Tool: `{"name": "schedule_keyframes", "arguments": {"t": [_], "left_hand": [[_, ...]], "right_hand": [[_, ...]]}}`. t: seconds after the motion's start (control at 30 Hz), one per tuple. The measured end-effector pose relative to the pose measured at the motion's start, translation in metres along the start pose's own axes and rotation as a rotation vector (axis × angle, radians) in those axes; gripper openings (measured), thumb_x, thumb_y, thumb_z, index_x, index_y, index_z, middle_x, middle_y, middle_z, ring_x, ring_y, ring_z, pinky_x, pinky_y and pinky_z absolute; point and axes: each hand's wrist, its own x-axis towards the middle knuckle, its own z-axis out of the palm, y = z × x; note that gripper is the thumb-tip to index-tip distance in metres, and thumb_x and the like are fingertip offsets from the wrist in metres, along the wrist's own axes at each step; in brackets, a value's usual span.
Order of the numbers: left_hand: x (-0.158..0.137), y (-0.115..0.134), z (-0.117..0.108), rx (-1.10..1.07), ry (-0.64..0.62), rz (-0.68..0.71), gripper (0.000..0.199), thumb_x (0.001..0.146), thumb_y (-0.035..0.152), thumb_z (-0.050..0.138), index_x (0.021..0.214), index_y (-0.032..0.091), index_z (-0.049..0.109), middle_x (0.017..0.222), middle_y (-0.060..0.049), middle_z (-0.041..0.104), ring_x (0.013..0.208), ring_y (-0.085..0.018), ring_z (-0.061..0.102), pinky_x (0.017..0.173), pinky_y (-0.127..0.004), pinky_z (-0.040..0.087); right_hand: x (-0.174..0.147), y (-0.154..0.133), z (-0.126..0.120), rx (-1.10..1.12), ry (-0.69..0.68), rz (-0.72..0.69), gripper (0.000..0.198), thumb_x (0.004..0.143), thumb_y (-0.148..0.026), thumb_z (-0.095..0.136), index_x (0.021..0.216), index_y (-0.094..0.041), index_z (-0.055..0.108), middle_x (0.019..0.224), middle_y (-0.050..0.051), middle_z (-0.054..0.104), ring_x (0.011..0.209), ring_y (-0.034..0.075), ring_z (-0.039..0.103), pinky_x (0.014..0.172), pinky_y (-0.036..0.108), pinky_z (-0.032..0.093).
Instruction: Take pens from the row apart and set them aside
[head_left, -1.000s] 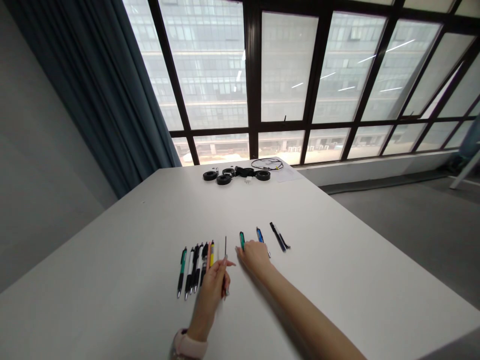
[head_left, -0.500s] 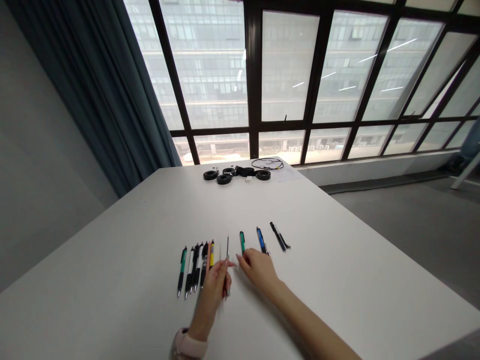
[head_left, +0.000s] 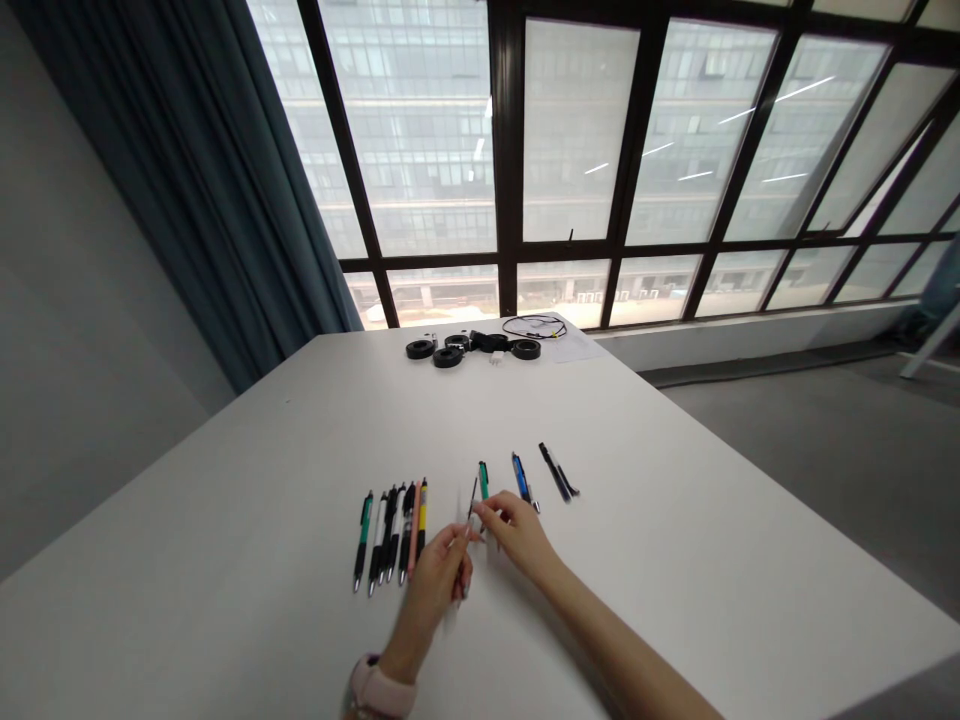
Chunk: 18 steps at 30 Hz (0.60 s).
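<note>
A thin dark rod, like a pen refill [head_left: 473,493], points up and away from the fingers of my left hand [head_left: 437,572], which is closed on its lower end. My right hand [head_left: 520,530] pinches the same refill with its fingertips, just above the left fingers. Beyond the right fingers lies a green pen [head_left: 484,478], partly covered by them. A blue pen [head_left: 520,474] with small loose parts beside it rests to its right. Left of my left hand, several click pens lie side by side, among them a green one [head_left: 364,535] and a yellow one [head_left: 423,510].
Black pen pieces [head_left: 556,473] lie to the right on the white table [head_left: 660,530]. At its far end are black tape rolls [head_left: 448,357], a coiled cable [head_left: 534,328] and paper. A dark curtain [head_left: 187,180] hangs at the left, before large windows.
My left hand has moved slightly right with the refill, which now tilts right. My right hand's fingers have come up from the table and closed on the refill.
</note>
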Motion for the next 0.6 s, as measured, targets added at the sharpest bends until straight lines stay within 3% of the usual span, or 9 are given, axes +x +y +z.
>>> {"name": "schedule_keyframes", "arguments": {"t": [0.23,0.6], "left_hand": [[-0.0040,0.0048,0.0028,0.029,-0.083,-0.009,0.057,0.067,0.071,0.053,0.079,0.017,0.058,0.035,0.009,0.043,0.026,-0.005,0.031,0.030,-0.017,0.019],[-0.0064,0.0059,0.0035,0.031,-0.104,-0.003,0.058,0.066,0.073,0.052,0.078,0.016,0.058,0.036,0.009,0.044,0.027,-0.005,0.030,0.032,-0.018,0.020]], "right_hand": [[-0.0013,-0.0013,0.0028,0.007,0.001,-0.018,0.021,0.083,-0.030,0.059,0.069,-0.016,0.067,0.069,0.000,0.057,0.059,0.010,0.050,0.058,0.022,0.038],[-0.0013,0.0017,0.0018,0.029,0.029,0.004,0.025,0.082,-0.034,0.057,0.064,-0.017,0.058,0.063,-0.002,0.054,0.055,0.010,0.046,0.053,0.021,0.035]]}}
